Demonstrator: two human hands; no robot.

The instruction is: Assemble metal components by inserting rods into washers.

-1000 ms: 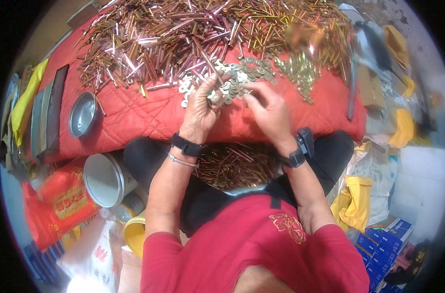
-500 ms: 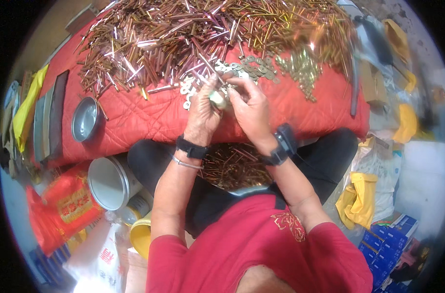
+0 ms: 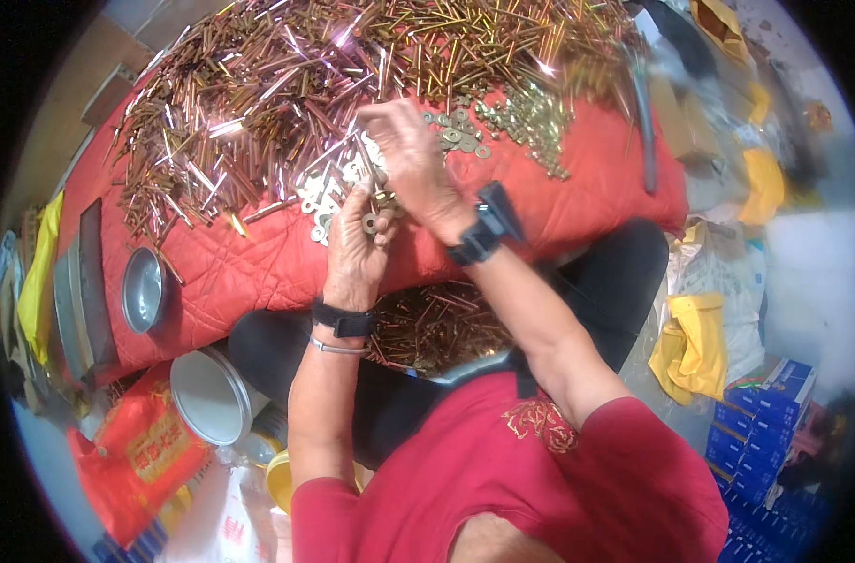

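My left hand is closed, fingers curled, around the lower end of a thin metal rod that points up and away. A flat ring washer and small brass-coloured pieces show at its fingers. My right hand reaches across above it, fingers bent near the rod's upper end. Blur hides whether those fingers touch the rod. Pale washers lie in a loose pile beside and beneath my hands. Greyer washers are spread to the right, next to a heap of small brass-coloured nuts.
A large heap of coppery rods covers the far side of the red quilted cloth. More rods lie between my legs. A metal bowl sits at left, above a white bucket. Blue boxes are stacked at right.
My right hand has moved up and left, from beside the left hand to above it. The left hand has turned and shifted down and left in view. The whole view has tilted slightly.
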